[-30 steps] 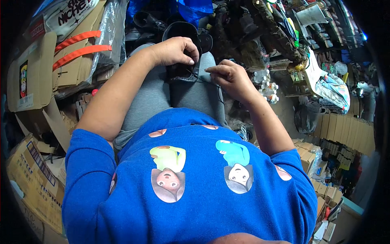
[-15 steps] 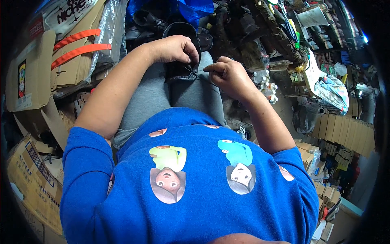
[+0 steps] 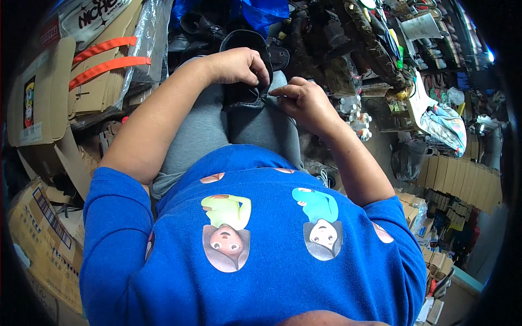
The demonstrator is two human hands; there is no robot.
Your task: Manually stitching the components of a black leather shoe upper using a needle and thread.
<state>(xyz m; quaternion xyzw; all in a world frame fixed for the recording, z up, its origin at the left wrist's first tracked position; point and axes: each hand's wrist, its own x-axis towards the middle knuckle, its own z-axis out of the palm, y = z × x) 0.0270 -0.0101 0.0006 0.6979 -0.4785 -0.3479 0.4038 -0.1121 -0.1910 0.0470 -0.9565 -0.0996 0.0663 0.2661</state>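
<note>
A black leather shoe (image 3: 242,99) lies on my lap between my thighs, its rounded far end pointing away from me. My left hand (image 3: 239,65) reaches over it from the left, fingers curled down at its opening and closed on the shoe's edge. Just to the right, my right hand (image 3: 307,103) is closed in a pinch, its fingertips by the shoe's right edge. Anything between those fingertips is too small to make out.
More black shoes (image 3: 198,27) and a blue plastic bag (image 3: 263,13) lie beyond my knees. Cardboard boxes (image 3: 46,92) with orange straps (image 3: 109,65) stand at my left. Small white bottles (image 3: 359,119) stand on the right, before cluttered shelves and stacked cardboard (image 3: 459,176).
The right hand has drawn slightly closer to the shoe's edge. The left hand and the shoe have shifted very slightly to the right.
</note>
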